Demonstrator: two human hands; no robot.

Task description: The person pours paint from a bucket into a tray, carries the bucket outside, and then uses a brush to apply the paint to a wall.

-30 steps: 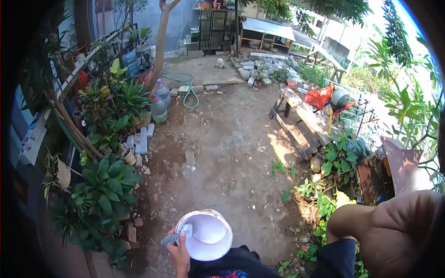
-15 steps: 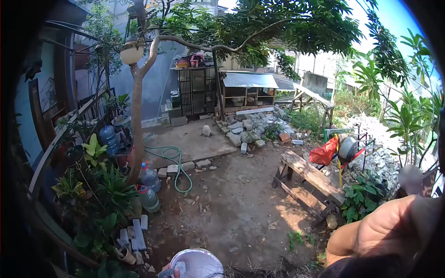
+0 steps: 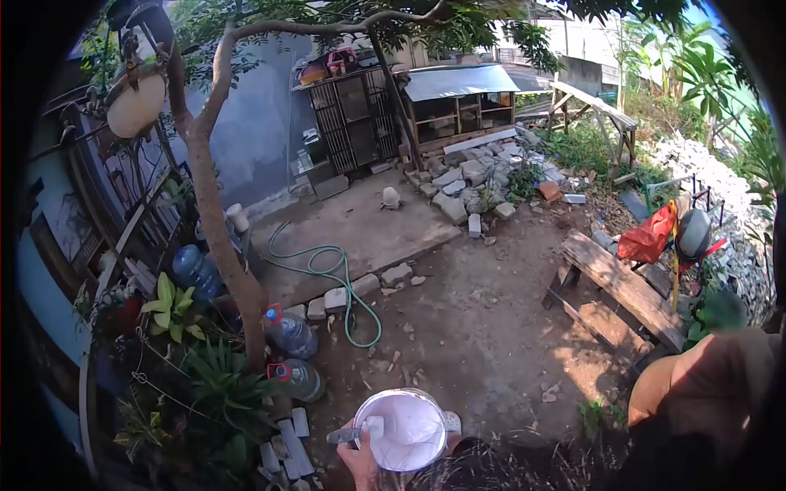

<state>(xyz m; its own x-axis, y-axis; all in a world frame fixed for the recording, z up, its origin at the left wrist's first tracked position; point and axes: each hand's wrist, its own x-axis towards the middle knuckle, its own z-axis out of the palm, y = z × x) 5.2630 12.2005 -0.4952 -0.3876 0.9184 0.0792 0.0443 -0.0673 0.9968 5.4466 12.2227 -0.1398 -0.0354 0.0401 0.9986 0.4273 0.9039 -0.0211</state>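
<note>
My left hand (image 3: 360, 465) grips the near left rim of a white bucket (image 3: 424, 438), with the thumb over the edge. The bucket's inside is pale and smeared. A tool with a grey handle (image 3: 344, 436) lies across the rim at this hand, its whitish end inside the bucket; its exact kind is unclear. Large and close to the camera at the right edge is my right hand (image 3: 696, 380), in shadow, with its fingers hidden. A foot in a light sandal (image 3: 452, 422) shows just beyond the bucket.
A wooden bench (image 3: 626, 286) stands to the right, near a red bag (image 3: 648, 236). Water jugs (image 3: 296, 380) stand by a tree trunk (image 3: 225, 245) on the left. A green hose (image 3: 350, 299) crosses the slab edge. Rubble (image 3: 475, 172) lies before a wooden hutch (image 3: 458, 106).
The view has tilted down and shifted left, so the bucket and my left hand show more fully. At the right edge, my right hand sits lower and darker.
</note>
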